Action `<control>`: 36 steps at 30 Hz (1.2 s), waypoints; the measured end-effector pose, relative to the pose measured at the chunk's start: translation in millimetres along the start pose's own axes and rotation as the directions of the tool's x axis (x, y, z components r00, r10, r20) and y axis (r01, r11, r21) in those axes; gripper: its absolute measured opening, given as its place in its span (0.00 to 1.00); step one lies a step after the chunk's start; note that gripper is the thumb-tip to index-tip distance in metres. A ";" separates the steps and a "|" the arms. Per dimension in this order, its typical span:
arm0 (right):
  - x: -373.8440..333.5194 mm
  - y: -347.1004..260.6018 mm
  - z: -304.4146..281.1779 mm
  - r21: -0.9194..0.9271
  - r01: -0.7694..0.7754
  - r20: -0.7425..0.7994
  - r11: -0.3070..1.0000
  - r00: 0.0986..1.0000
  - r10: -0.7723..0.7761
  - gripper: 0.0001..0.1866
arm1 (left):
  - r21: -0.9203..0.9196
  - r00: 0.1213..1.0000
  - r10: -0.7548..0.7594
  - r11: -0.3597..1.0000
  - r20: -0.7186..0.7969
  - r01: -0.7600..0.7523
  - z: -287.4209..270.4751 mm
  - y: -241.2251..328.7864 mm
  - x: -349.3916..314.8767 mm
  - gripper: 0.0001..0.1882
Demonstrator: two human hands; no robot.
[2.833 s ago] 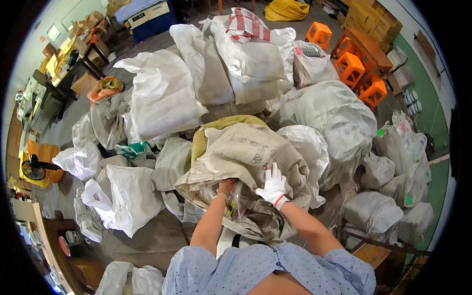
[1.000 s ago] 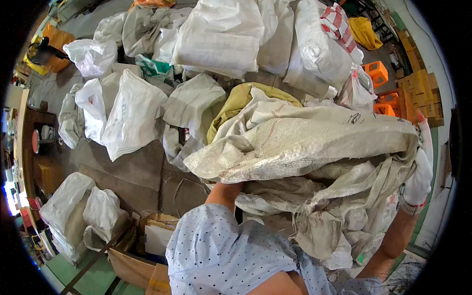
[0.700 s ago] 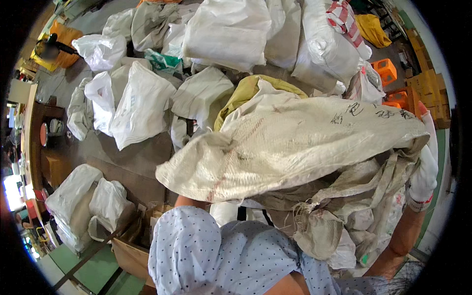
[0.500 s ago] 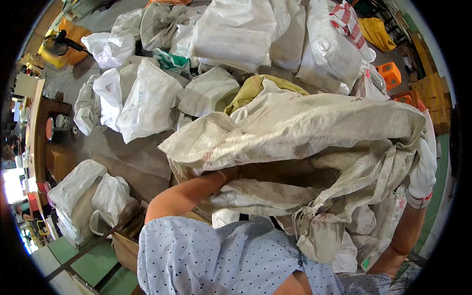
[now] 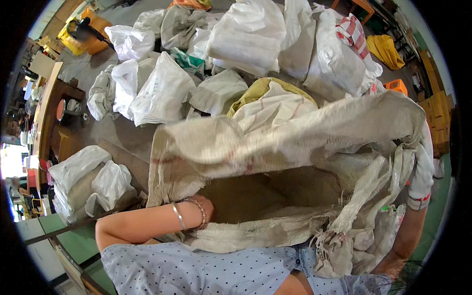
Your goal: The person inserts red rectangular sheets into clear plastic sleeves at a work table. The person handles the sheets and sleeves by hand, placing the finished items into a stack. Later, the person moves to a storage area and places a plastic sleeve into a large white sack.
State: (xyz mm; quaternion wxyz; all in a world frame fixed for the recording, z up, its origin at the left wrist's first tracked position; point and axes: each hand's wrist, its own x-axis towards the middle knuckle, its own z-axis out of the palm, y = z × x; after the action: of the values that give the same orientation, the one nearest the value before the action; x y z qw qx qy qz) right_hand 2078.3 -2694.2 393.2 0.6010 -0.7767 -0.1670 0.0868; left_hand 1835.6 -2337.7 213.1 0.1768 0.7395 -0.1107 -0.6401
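A large off-white woven sack [image 5: 295, 135] spreads across the middle, its wide mouth facing me and its dark inside showing. My left hand [image 5: 202, 208], bare, with a bangle and a beaded bracelet at the wrist, is at the left end of the mouth; its fingers are hidden. On the far right, my right hand [image 5: 422, 169] wears a white glove and holds the sack's right edge, where the cloth bunches up. Frayed, twisted cloth hangs from the sack's near right side. Some white plastic is partly visible below it, beside my right forearm.
Several stuffed white bags [image 5: 162, 91] crowd the floor ahead. A yellowish sack [image 5: 268, 86] with a white one in it stands just behind the large sack. White plastic bags [image 5: 81, 169] sit at left near a metal bar. An orange stool [image 5: 396, 87] and cardboard boxes [image 5: 435, 115] are at right.
My left hand has drawn back toward me, and its wrist now shows. The sack's mouth has opened wider, its left side spreading leftward. My right hand stays at the right edge.
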 end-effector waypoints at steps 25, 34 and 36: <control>41.3 177.5 175.7 -0.863 0.293 0.298 0.412 0.953 -0.052 0.38 | 0.180 -0.506 0.246 0.968 -0.827 0.176 -266.3 158.7 -13.6 0.24; 114.3 542.3 31.8 0.032 -0.447 0.193 0.894 0.880 0.433 0.21 | -0.674 0.241 -0.749 0.661 -0.617 0.330 258.1 -127.2 102.7 0.14; 88.1 438.5 68.0 0.001 -0.272 -0.199 0.962 0.943 0.267 0.22 | -0.854 0.342 -0.932 0.272 -0.119 0.444 407.4 -58.2 122.3 0.13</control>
State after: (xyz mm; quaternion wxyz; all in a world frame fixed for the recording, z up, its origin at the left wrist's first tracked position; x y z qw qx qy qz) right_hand 2205.4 -2697.9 -41.0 0.5868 -0.8049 -0.0003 0.0886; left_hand 1449.4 -2381.0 30.5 0.1397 0.7325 0.5663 -0.3509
